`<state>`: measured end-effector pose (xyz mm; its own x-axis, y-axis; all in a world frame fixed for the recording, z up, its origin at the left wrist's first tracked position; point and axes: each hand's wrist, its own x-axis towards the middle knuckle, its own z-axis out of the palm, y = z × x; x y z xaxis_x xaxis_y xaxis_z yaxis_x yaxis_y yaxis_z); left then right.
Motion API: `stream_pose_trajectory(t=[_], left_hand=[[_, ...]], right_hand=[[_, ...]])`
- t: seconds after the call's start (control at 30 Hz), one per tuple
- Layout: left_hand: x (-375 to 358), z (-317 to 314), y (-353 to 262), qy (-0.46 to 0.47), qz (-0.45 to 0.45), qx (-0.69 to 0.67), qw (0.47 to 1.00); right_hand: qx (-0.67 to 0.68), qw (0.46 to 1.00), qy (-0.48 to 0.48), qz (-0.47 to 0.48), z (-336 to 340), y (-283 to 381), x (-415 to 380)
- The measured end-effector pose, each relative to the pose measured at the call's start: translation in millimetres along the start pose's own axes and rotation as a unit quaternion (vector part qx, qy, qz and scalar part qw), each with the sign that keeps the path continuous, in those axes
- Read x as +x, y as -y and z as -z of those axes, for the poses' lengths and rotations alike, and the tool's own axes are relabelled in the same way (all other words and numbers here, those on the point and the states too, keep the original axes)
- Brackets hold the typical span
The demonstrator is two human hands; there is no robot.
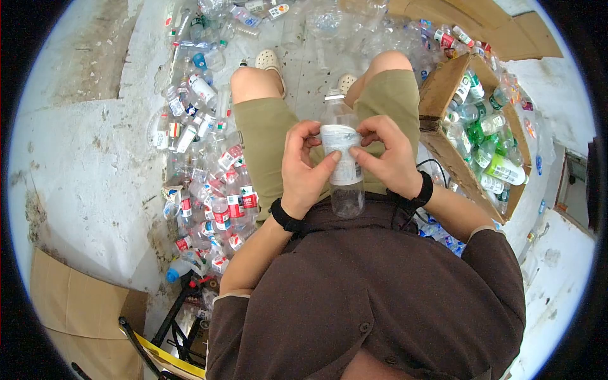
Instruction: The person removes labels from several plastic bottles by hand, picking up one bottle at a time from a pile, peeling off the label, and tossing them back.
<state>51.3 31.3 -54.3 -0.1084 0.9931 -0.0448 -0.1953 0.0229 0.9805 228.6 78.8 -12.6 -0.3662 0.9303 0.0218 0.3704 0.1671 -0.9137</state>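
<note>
A clear plastic bottle (348, 200) with a white cap stands between my thighs, its base toward my waist. Around its middle sits a white printed label (342, 140). My left hand (306, 163) pinches the label's left edge, thumb on the front and fingers curled at the side. Opposite it, my right hand (387, 151) grips the label's right edge, its thumb also pressed on the front. Both hands wear black wristbands. The fingertips behind the bottle are partly hidden.
Loose plastic bottles (235, 204) lie heaped on my left, many with red labels. To my right, a cardboard box (432, 121) holds several green and clear bottles. More clear bottles (326, 24) spread beyond my feet. Cardboard (79, 310) and a black metal frame (170, 326) are at lower left.
</note>
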Motion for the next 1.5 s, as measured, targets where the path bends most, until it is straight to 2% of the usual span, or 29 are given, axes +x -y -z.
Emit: stream_pose_trajectory(t=[0.07,0.23,0.3,0.37,0.4,0.47,0.5,0.53,0.6,0.63,0.7,0.73,0.8,0.83,0.9,1.03,1.23,1.33,1.5], left_hand=[[1,-1,-6,0.012,-0.016,0.108,0.994],[2,0,3,0.009,-0.006,0.052,0.999],[2,0,3,0.013,0.002,0.029,0.999],[6,-1,-3,-0.050,0.087,-0.141,0.985],[9,5,-5,-0.050,0.086,-0.141,0.985],[19,21,-8,0.044,0.275,-0.236,0.931],[20,19,-7,0.083,0.281,-0.137,0.946],[20,14,-6,0.083,0.280,-0.137,0.946],[19,1,-9,0.023,0.263,-0.238,0.935],[19,-4,-15,0.024,0.262,-0.237,0.935],[14,-14,-25,0.025,0.207,-0.279,0.937],[14,-15,-24,0.027,0.209,-0.279,0.937],[16,-14,-23,0.006,0.185,-0.238,0.953],[16,-15,-24,0.005,0.184,-0.238,0.954],[16,-16,-30,-0.033,0.191,-0.239,0.951],[18,-15,-35,-0.016,0.206,-0.265,0.942],[18,-17,-37,-0.038,0.193,-0.264,0.944],[17,-17,-28,-0.057,0.229,-0.282,0.930],[11,-18,-13,-0.069,0.244,-0.245,0.936]], right_hand=[[-0.016,1.000,-0.014,0.003,-4,2,2],[-0.044,0.999,-0.017,-0.012,-6,-1,0],[-0.041,0.999,-0.007,0.013,-7,-1,2],[-0.024,1.000,-0.001,0.013,-6,-4,1],[-0.006,1.000,0.006,0.012,-7,-6,1],[0.028,0.999,0.006,0.015,-10,-12,0],[0.061,0.998,0.006,0.017,-11,-15,0],[0.061,0.998,0.007,0.018,-12,-17,0],[0.241,0.965,0.001,-0.101,-14,-17,4],[0.242,0.965,0.000,-0.098,-15,-14,7],[0.333,0.914,-0.006,-0.232,-17,-2,11],[0.332,0.914,-0.008,-0.234,-18,6,12],[0.501,0.798,0.039,-0.332,-21,18,14],[0.502,0.798,0.041,-0.331,-21,17,16],[0.538,0.759,0.063,-0.360,-21,15,20],[0.522,0.768,0.054,-0.367,-21,30,23],[0.543,0.753,0.041,-0.369,-27,23,25],[0.550,0.742,0.006,-0.383,-33,19,22],[0.519,0.767,-0.009,-0.378,-39,6,13]])
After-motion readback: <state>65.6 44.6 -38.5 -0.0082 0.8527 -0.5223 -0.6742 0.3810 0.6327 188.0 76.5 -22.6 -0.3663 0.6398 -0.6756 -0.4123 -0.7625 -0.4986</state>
